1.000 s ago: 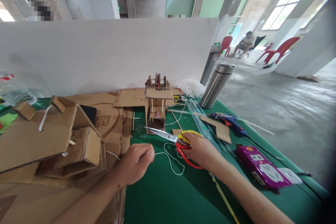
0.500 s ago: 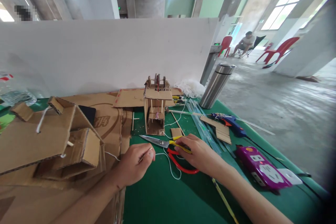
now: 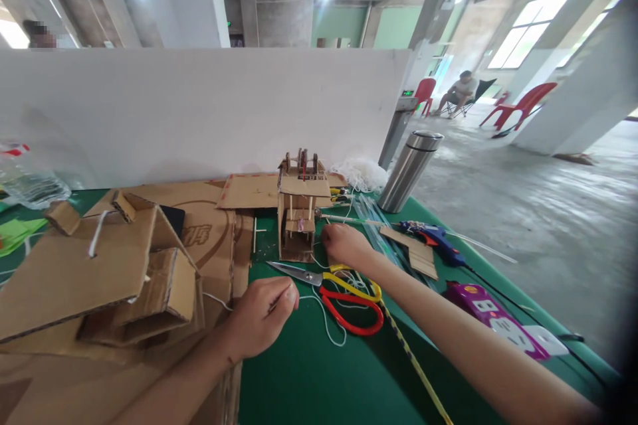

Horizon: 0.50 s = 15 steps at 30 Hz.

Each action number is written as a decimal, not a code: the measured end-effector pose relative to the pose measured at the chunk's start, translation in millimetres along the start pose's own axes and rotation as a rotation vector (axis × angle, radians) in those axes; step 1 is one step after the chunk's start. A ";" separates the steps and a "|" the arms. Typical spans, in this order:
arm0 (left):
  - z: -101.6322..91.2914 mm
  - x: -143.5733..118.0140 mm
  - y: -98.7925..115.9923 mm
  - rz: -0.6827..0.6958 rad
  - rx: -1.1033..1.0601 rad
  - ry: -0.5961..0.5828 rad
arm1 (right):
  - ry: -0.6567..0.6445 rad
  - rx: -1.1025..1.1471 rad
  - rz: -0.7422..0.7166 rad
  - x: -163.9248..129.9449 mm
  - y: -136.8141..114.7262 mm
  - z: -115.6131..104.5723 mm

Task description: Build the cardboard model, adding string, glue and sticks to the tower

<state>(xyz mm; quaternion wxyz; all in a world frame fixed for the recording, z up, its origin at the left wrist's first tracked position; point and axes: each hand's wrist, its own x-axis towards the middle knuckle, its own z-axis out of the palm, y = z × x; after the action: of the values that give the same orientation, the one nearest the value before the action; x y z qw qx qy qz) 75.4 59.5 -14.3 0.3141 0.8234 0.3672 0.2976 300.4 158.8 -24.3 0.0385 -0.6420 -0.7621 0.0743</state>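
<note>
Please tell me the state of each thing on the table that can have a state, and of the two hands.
scissors: lying flat, blades shut, not held
white string: slack, one end pinched
left hand: shut on the string
right hand: beside the cardboard model, grip unclear
cardboard model: upright
steel flask: upright, lid on
glue gun: lying down

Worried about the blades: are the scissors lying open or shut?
Shut: the scissors lie flat on the green mat, blades together in one point, no hand on them.
</note>
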 end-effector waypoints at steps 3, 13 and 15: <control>0.0 -0.4 1.9 -0.012 0.000 -0.006 | -0.012 -0.016 0.012 1.3 0.1 4.3; 0.0 -1.7 0.5 -0.014 0.005 -0.017 | 0.091 0.016 0.052 -58.4 13.8 -26.7; 0.6 -1.6 1.4 -0.014 -0.004 -0.030 | 0.091 0.027 0.036 -92.2 28.4 -34.9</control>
<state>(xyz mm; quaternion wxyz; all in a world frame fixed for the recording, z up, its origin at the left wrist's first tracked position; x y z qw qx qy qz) 75.5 57.3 -14.0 0.3232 0.8246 0.3675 0.2836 349.3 74.9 8.9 0.0804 -0.6578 -0.7468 0.0560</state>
